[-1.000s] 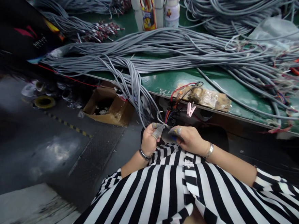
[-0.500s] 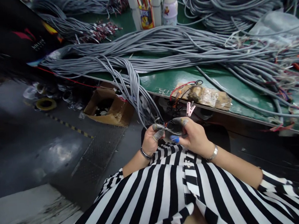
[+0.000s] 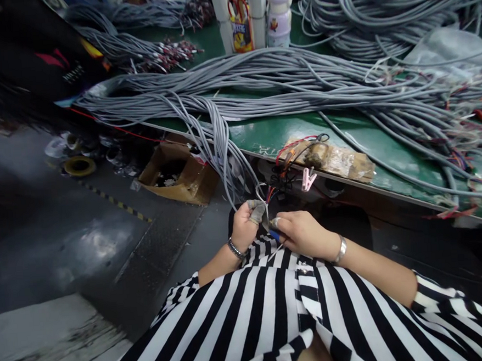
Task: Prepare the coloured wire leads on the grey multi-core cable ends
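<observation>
Since the frame half a second before, the right hand (image 3: 305, 234) had dropped from its raised position and closed in on the left hand (image 3: 245, 228), so that the short span of wire stretched between them was gone and the fingertips met. The left hand had hardly shifted. Judged from this, the work had passed from drawing the strands apart to fine handling at the cable's end.

Left to right: a roll of tape (image 3: 79, 166) lay on the floor, well apart from the hands. An open cardboard box (image 3: 178, 175) stood on the floor below the edge of the desk (image 3: 270, 130). A sheaf of hanging cables (image 3: 222, 149) fell over that edge, and one grey cable (image 3: 253, 189) curved down from it to the left hand.

The left grip was closed on the grey cable, with a grey finger cover (image 3: 256, 210) on the thumb and a bracelet (image 3: 234, 249) at the wrist. The coloured wires (image 3: 269, 194) rose from the cable's end just above both hands, in front of the striped shirt (image 3: 295, 308) and below the desk's edge.

The right grip was narrow, its fingertips pinched at those wires and touching the left thumb; which strand it held was too small to tell. A blue tip (image 3: 274, 235) showed beneath its fingers.

Farther right, a pink clip (image 3: 308, 178) hung at the desk's edge beside a taped block (image 3: 332, 156) bearing red and black leads. Long grey cable bundles (image 3: 300, 77) covered the desk behind.
</observation>
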`<state>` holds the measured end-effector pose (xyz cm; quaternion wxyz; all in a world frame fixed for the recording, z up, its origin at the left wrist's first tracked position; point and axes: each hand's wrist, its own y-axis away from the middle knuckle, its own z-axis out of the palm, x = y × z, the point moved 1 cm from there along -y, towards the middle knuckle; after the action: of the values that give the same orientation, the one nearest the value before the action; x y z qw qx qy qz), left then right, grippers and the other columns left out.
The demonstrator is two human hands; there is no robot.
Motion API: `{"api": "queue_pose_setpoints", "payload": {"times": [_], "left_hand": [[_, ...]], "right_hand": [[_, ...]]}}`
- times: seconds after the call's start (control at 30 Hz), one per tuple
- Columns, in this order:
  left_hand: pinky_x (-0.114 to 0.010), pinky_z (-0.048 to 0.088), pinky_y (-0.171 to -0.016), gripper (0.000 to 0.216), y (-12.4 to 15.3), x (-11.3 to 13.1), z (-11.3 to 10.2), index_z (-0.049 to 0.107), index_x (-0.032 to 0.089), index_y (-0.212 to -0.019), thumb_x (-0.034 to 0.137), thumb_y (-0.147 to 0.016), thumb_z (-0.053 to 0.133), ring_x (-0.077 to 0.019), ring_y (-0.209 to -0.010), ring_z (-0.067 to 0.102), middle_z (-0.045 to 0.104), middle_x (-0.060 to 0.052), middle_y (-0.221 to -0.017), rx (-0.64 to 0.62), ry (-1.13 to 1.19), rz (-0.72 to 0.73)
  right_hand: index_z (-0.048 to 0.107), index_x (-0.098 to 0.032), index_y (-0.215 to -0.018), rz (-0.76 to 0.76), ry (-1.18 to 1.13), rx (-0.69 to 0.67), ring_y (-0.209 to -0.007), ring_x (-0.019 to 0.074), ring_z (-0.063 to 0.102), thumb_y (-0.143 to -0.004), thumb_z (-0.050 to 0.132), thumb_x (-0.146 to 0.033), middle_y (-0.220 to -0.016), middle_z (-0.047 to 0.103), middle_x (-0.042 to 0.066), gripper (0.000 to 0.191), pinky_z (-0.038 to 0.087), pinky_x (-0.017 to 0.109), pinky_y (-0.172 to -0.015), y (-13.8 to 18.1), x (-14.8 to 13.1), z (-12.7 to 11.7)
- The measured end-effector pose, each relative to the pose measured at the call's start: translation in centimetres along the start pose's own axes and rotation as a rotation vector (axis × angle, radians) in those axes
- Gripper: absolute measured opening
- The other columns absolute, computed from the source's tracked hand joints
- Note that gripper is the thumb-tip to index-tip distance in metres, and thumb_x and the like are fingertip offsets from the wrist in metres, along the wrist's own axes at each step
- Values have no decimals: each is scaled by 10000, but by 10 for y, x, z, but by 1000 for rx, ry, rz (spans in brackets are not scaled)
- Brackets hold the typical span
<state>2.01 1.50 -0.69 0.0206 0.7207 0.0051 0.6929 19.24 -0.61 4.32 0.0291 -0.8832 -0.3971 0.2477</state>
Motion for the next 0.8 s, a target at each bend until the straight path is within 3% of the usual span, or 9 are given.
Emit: {"api": "queue_pose_setpoints", "payload": {"times": [0.17,0.27,0.37,0.47,0.53,0.63,0.7,0.8], "left_hand": [[-189,425,-544,313,-15,14,-19,671,148,-790,460,-810,650,-73,-528,485,574,19,-583,-77,-113,110],[-231,488,-652,297,-22,29,-29,701,154,-793,450,-785,681,-121,-648,593,669,-34,-695,-235,-227,242],[-242,497,-654,313,-24,39,-28,708,156,-770,468,-783,677,-137,-660,614,682,-53,-706,-455,-248,270],[-218,451,-534,392,-22,39,-18,685,146,-757,530,-809,620,-109,-536,552,631,-37,-613,-570,-129,183],[-201,375,-441,453,-20,34,-11,664,141,-743,584,-803,595,-79,-430,460,554,-7,-515,-605,-24,100],[-196,292,-384,498,-16,27,-2,659,138,-739,634,-762,610,-52,-359,356,467,27,-448,-630,55,23],[-196,282,-374,514,-14,24,1,678,140,-807,646,-746,618,-48,-346,338,458,35,-445,-636,80,-11],[-192,272,-348,549,-13,21,3,674,142,-831,677,-715,626,-50,-328,334,448,39,-430,-655,98,-69]], "right_hand": [[552,-179,-726,-53,-327,91,-553,109,478,-937,447,-301,-636,544,6,266,368,240,-549,22,17,-14],[624,-180,-812,173,-519,300,-562,119,530,-944,461,-324,-636,584,13,255,411,244,-550,37,30,-23],[623,-203,-992,416,-822,489,-510,113,511,-919,515,-365,-660,610,4,208,409,244,-495,44,31,-23],[553,-228,-1104,540,-1159,525,-474,90,500,-864,592,-399,-884,687,53,297,393,224,-423,39,21,-16],[531,-236,-1122,546,-1291,488,-646,135,629,-829,638,-400,-1059,687,96,352,500,254,-529,31,12,-12],[502,-242,-1185,465,-1360,410,-987,221,666,-835,633,-400,-1159,666,114,405,558,378,-801,22,2,-9],[475,-245,-1251,380,-1303,363,-1028,224,660,-870,591,-379,-1162,667,111,420,547,408,-859,18,0,-8],[517,-231,-1257,229,-971,336,-1026,205,657,-909,533,-308,-1122,676,100,357,538,382,-883,14,3,-9]]}}
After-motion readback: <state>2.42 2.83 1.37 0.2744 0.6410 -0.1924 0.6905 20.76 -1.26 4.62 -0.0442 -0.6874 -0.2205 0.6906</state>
